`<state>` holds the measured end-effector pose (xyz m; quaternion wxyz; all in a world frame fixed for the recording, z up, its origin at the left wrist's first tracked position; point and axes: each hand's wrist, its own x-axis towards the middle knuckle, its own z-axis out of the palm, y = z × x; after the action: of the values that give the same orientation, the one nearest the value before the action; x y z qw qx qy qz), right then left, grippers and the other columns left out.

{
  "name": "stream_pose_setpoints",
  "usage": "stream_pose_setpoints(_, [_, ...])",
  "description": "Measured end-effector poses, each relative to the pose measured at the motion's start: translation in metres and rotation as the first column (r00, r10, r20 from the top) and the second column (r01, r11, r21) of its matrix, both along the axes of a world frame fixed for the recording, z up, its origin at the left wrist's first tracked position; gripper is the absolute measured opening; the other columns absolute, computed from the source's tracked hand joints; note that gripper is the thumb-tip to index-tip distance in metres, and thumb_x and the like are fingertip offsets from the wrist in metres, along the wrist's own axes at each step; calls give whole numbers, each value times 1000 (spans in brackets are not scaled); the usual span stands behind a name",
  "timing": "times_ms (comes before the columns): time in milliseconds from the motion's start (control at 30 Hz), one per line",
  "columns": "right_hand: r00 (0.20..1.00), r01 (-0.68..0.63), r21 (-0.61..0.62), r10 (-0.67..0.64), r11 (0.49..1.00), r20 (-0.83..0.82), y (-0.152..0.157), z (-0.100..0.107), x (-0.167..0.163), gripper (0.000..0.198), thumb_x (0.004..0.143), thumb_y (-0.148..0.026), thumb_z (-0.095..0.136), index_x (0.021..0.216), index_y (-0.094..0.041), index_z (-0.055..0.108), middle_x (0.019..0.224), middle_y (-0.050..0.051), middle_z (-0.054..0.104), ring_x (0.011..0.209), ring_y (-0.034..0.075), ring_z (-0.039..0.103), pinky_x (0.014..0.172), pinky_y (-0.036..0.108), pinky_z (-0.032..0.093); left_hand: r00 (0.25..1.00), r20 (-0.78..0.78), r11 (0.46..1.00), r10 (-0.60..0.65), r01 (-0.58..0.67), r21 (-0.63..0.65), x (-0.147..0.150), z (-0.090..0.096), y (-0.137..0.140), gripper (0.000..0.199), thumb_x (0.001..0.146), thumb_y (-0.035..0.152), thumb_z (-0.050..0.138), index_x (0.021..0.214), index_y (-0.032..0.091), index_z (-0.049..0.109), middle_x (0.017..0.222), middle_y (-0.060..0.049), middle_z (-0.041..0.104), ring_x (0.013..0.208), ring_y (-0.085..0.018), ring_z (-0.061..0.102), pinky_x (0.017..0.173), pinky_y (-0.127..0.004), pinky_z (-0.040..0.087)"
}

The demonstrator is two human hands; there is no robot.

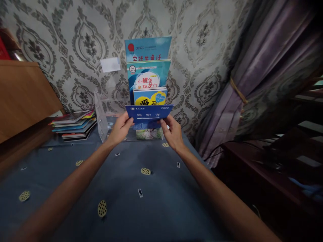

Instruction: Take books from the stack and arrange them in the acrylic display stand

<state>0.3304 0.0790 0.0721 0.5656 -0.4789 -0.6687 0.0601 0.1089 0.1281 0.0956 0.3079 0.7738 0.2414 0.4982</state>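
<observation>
Between both hands is a dark blue booklet (148, 118) with white Chinese lettering and "2022" on its cover. My left hand (121, 127) pinches its left edge, and my right hand (173, 130) grips the right edge. Directly behind the booklet, a clear plastic book rack (101, 117) stands against the wall. Upright in its right part, one behind another, are a book with a yellow and white cover (150, 95), a teal book with a round white title patch (148, 75) and a taller blue book (148, 48). Whether the booklet touches the rack, I cannot tell.
A stack of books and booklets (74, 125) lies left of the rack on the blue patterned cloth (121, 188). A wooden panel (25, 97) rises at the left. To the right hang a tied purple curtain (234, 90) and a dark red surface (242, 158) with cables.
</observation>
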Motion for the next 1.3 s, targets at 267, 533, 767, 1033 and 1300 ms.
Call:
stream_pose_setpoints(267, [996,-36,1,36,999,-76,24,-34,21,33,95,-49,44,97,-21,61,91,9,70,83,27,66,77,42,51,999,-28,999,41,-40,36,19,-29,29,32,95,25,48,121,17,65,116,-9,70,101,-24,67,84,-40,59])
stream_pose_setpoints(533, [996,-45,52,49,998,-70,25,-32,25,33,98,-49,44,100,-21,62,94,8,69,87,25,65,81,42,51,998,35,993,48,-52,107,24,-32,27,28,97,26,48,119,20,64,111,-7,70,102,-23,66,86,-39,58])
stream_pose_setpoints(767, [1000,-27,4,27,1000,-11,30,-34,29,27,97,-43,43,95,-22,60,91,7,68,84,25,63,78,41,52,997,-37,994,72,-69,84,24,-32,33,26,96,26,46,114,20,63,103,-7,68,95,-23,65,81,-38,57])
stream_pose_setpoints(1033, [988,136,-50,-131,989,87,35,-56,36,15,90,-34,47,85,-24,56,86,7,62,81,25,61,74,40,50,849,-268,869,455,-358,341,21,-51,24,9,95,21,47,93,20,56,95,-7,63,92,-23,61,86,-37,50])
stream_pose_setpoints(1300, [986,158,-54,-160,986,-47,31,-65,31,24,91,-31,49,111,-21,56,92,8,69,78,24,66,71,39,53,797,-135,802,589,-554,224,31,-67,22,16,91,22,59,105,22,49,88,-3,63,77,-19,63,72,-32,49])
